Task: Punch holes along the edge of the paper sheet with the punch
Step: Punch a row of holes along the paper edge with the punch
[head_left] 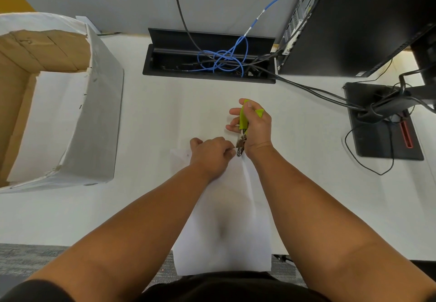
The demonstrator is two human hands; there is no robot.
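Note:
A white paper sheet [226, 226] lies on the white desk and hangs over its near edge toward me. My right hand [256, 127] grips a hand punch [243, 124] with lime-green handles; its metal jaws point down at the sheet's far edge. My left hand [211, 154] pinches that far edge right beside the jaws, fingertips touching the metal head. A small dark mark shows on the paper left of my left hand. Whether the jaws are closed on the paper is hidden by my fingers.
An open cardboard box [77, 122] wrapped in white stands at the left. A black cable tray [207, 75] with blue and black cables sits at the back. A computer tower [349, 23] and monitor stand base [382, 131] with loose cables occupy the right.

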